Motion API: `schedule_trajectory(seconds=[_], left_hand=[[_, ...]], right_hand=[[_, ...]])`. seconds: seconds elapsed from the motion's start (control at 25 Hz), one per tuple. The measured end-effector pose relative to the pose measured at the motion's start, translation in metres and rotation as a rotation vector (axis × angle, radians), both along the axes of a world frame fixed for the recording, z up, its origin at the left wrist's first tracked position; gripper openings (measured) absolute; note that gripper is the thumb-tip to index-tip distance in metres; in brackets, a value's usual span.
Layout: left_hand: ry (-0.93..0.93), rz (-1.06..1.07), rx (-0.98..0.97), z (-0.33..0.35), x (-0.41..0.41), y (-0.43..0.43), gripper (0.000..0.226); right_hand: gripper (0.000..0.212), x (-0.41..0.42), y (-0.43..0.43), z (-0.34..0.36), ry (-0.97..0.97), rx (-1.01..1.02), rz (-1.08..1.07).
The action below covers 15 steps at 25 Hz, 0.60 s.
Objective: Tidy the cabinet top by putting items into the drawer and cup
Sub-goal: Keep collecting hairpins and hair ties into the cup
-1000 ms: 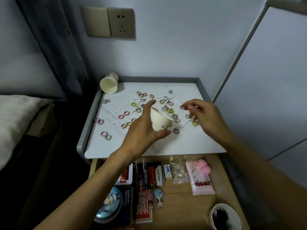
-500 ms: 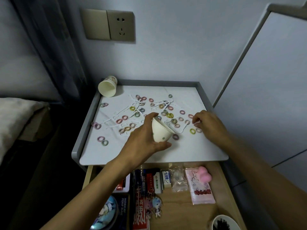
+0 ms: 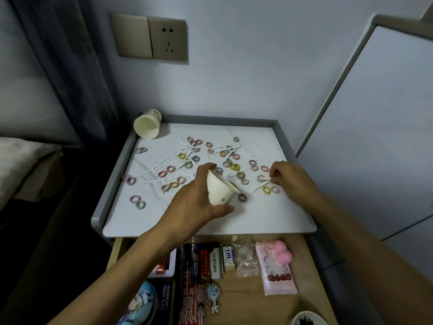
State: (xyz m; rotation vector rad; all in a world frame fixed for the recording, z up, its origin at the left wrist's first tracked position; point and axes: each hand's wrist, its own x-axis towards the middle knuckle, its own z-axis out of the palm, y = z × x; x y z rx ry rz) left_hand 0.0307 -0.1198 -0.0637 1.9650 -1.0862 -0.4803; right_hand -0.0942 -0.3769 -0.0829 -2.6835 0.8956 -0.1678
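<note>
The small paper cup (image 3: 219,191) is off the cabinet top (image 3: 257,214), over its front middle. It is tilted so that its mouth faces up and to the right. The left hand (image 3: 194,200) grips it, thumb under the base and fingers curled over the upper wall.

Just to the right, the right hand (image 3: 290,179) rests low on the surface. Its thumb and forefinger pinch the end of a white floss pick (image 3: 263,178), and its other fingers are curled in. A yellow hair tie (image 3: 266,190) lies just below that pinch, and a purple one (image 3: 242,197) lies just beside the cup's rim.

Many more small coloured hair ties (image 3: 169,169) and thin white floss picks (image 3: 164,160) are strewn over the middle and back of the top, some overlapping. A pair of ties (image 3: 137,201) lies apart near the left rail (image 3: 112,186).

A second paper cup (image 3: 147,127) lies on its side in the back left corner, mouth toward the camera.

Below the front edge the wooden drawer (image 3: 248,301) stands open. It holds small boxes (image 3: 228,258), a clear bag (image 3: 244,259), a pink packet (image 3: 276,275) with a pink paw-shaped toy (image 3: 282,254) on it, a figure keychain (image 3: 210,294) and part of a dark bowl (image 3: 307,321). The left forearm crosses over the drawer's left side and hides some of its contents.

A wall socket (image 3: 168,39) sits above, a dark curtain (image 3: 70,66) hangs at left and a white panel (image 3: 375,137) stands at right.
</note>
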Motion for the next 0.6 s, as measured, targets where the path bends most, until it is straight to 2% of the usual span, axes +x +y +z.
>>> schedule_trajectory(seconds=[0.24,0.6], left_hand=[[0.005,-0.003,-0.006,0.0014,0.0002,0.0002,0.089],[0.015,-0.007,-0.009,0.0013,0.0003,0.0004,0.088]], right_hand=[[0.005,-0.0009,0.0015,0.0047,-0.165,0.128,-0.075],[0.018,0.0002,0.0037,0.0029,-0.333,0.095,-0.092]])
